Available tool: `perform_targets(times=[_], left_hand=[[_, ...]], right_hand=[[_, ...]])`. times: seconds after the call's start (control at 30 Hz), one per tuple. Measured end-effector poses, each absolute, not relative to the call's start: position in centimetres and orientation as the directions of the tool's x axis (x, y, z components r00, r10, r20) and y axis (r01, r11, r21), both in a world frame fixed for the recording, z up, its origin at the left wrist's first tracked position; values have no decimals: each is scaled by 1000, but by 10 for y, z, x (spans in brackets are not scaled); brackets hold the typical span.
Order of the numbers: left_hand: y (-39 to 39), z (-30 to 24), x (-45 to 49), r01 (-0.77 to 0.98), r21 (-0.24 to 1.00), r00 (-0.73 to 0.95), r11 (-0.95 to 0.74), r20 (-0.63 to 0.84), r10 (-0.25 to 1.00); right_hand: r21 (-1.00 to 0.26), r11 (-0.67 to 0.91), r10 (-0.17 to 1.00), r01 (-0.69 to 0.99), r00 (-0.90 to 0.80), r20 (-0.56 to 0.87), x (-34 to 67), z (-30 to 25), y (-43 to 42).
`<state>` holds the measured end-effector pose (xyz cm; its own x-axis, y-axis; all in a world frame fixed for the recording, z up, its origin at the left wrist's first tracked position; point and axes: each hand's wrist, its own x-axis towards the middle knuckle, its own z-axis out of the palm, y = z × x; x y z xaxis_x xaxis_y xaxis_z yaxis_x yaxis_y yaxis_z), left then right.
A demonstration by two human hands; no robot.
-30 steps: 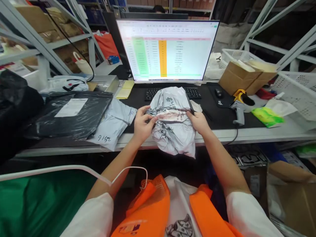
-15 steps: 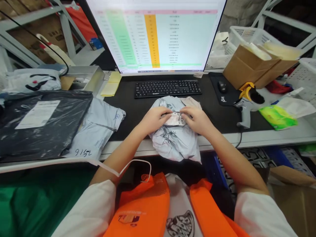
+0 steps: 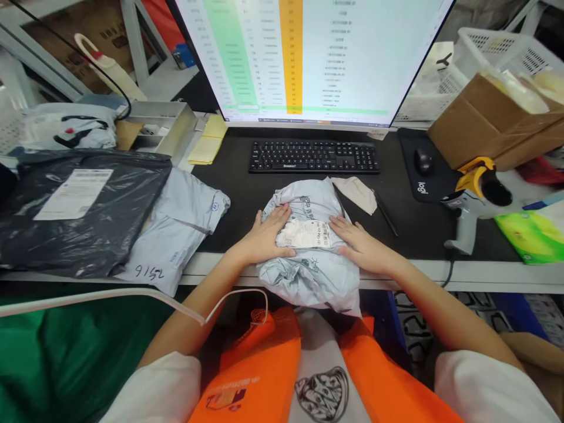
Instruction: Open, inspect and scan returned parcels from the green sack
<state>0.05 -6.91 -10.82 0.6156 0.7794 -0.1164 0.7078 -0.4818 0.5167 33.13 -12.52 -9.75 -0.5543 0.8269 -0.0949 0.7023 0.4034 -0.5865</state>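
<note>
A crumpled pale grey plastic mailing bag [image 3: 315, 270] lies at the desk's front edge, its near end hanging over. On its top is a creased white label [image 3: 304, 234] with a barcode. My left hand [image 3: 267, 235] rests flat on the bag at the label's left side, fingers spread. My right hand [image 3: 359, 244] lies on the bag to the right of the label, its fingers stretched out. Just beyond the bag are a crumpled beige piece of paper or cloth [image 3: 359, 194] and a black pen [image 3: 386, 214].
A keyboard [image 3: 314, 157] lies below the monitor [image 3: 330, 64]. At left are a black parcel [image 3: 83, 235] and a grey mailing bag [image 3: 176, 235] marked 2516. To the right are a mouse [image 3: 423, 161], a barcode scanner [image 3: 473, 205], a cardboard box [image 3: 467, 126] and white baskets [image 3: 489, 50].
My fingers were bent in at the label; now both hands lie flatter and spread on the bag. The beige piece and pen now show more fully. The view has shifted.
</note>
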Motion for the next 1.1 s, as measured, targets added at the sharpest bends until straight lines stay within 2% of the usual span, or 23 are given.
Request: perform_targets(times=[0.07, 0.13, 0.17, 0.23, 0.3, 0.33, 0.37, 0.43, 0.57, 0.63, 0.73, 0.8, 0.87, 0.93, 1.03, 1.1], left_hand=[[-64, -100, -4, 627, 616, 593, -477, 21, 805], [-54, -91, -5, 569, 669, 465, -479, 219, 858], [-46, -87, -3, 571, 667, 380, -479, 302, 874], [-28, -83, 6, 646, 627, 253, -435, 361, 897], [-12, -84, 19, 731, 603, 207, -318, 248, 946], [-6, -86, 26, 755, 604, 198, -256, 161, 967], [-2, -88, 32, 764, 611, 195, -208, 88, 977], [1, -89, 41, 742, 647, 185, -173, 51, 981], [-5, -73, 39, 626, 741, 68, -244, 260, 963], [-7, -61, 30, 548, 782, -4, -297, 357, 934], [-8, -52, 14, 456, 824, -102, -336, 424, 900], [-7, -55, 6, 408, 856, -133, -317, 399, 907], [-8, -61, 2, 372, 883, -129, -285, 354, 926], [-8, -67, 0, 363, 889, -107, -278, 336, 936], [-11, -69, 0, 377, 871, -102, -313, 375, 921], [-13, -67, 0, 394, 855, -107, -338, 408, 907]], right_hand=[[-594, 426, 866, 682, -498, 50, 352, -82, -131], [-524, 374, 925, 765, -268, 270, 392, -67, -140], [-470, 277, 923, 838, -96, 373, 417, -62, -145], [-362, -65, 839, 930, 247, 484, 476, -60, -155], [-325, -417, 774, 849, 519, 363, 531, -68, -158], [-350, -528, 740, 774, 622, 257, 554, -74, -157], [-377, -567, 731, 732, 658, 178, 572, -81, -154], [-424, -587, 728, 689, 679, 96, 591, -94, -144], [-485, -578, 704, 656, 702, 110, 580, -104, -135], [-584, -531, 696, 614, 709, 112, 566, -101, -145], [-869, -265, 703, 417, 701, 122, 548, -88, -168], [-961, -86, 776, 263, 622, 101, 534, -75, -182], [-970, -85, 885, 228, 465, 32, 513, -56, -191], [-935, -198, 947, 295, 305, -104, 480, -32, -195], [-785, -386, 921, 485, 150, -360, 419, 5, -193], [-696, -384, 895, 607, 59, -442, 381, 27, -188]])
